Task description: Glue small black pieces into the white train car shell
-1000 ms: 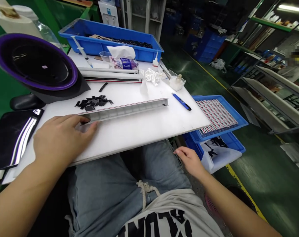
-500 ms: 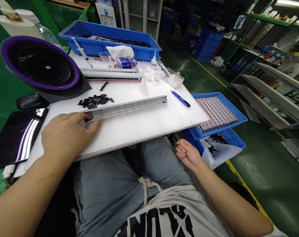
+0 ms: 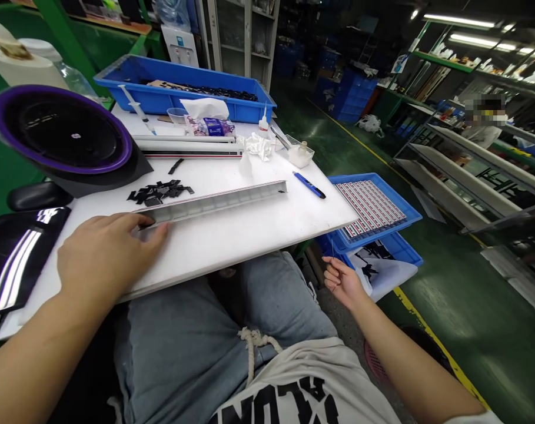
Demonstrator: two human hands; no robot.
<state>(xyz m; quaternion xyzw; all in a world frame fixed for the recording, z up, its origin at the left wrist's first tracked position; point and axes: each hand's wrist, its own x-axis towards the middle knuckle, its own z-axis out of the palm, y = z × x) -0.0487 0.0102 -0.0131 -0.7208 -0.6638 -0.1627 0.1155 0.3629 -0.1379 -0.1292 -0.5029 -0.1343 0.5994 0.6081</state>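
Observation:
A long white channel-shaped strip (image 3: pixel 223 200) with a thin red line along its edge lies on the white tabletop (image 3: pixel 249 247). My left hand (image 3: pixel 110 250) grips its left end between thumb and fingers, hiding that end. A small dark piece shows at the strip's right end. Just behind the strip is a heap of small black pieces (image 3: pixel 159 191), with one longer black piece (image 3: pixel 176 166) beyond it. Off the table's front edge, above the floor, my right hand (image 3: pixel 345 282) is pinched closed around a thin, needle-like thing (image 3: pixel 332 247), too fine to name.
A blue utility knife (image 3: pixel 309 185) lies near the table's right edge. Behind are a tissue box (image 3: pixel 212 125), a syringe (image 3: pixel 135 106), a small dropper bottle (image 3: pixel 263 121) and a blue bin (image 3: pixel 245 109). Blue trays (image 3: pixel 411 215) stand at the right; a purple-rimmed black disc (image 3: pixel 126 154) is at the left.
My right hand has risen slightly, and a thin thing now shows above its fingertips. My left hand keeps its grip on the strip. The whole view has shifted a little.

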